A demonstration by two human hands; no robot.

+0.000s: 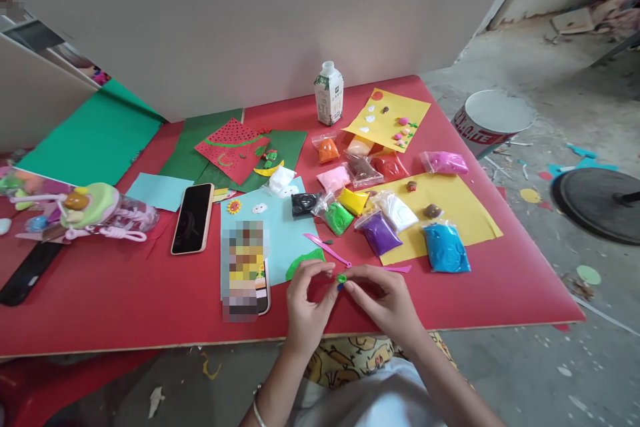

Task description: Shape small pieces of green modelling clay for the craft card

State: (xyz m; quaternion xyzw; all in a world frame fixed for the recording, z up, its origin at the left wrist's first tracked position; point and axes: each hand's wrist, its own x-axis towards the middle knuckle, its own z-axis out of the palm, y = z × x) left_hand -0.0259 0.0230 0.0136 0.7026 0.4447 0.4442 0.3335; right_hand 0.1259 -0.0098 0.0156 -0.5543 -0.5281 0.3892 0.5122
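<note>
Between the fingertips of my two hands is a small piece of green and blue modelling clay [341, 278], held just above the table's front part. My left hand [310, 300] pinches it from the left, thumb against it and index finger curled above. From the other side my right hand [387, 300] grips it with thumb and index finger. Just beyond the fingers lies a pink plastic modelling tool [327, 249], and a second pink tool [397, 269] shows behind my right hand. A flat green clay shape [304, 264] rests on the light blue sheet [280, 247] by my left hand.
Several bags of clay, among them a purple one [380, 233] and a blue one [447, 248], lie beyond my hands. Two phones, a dark one [192, 219] and a partly blurred one [263, 297], lie left. A bottle [329, 95] stands at the back of the red table [125, 307].
</note>
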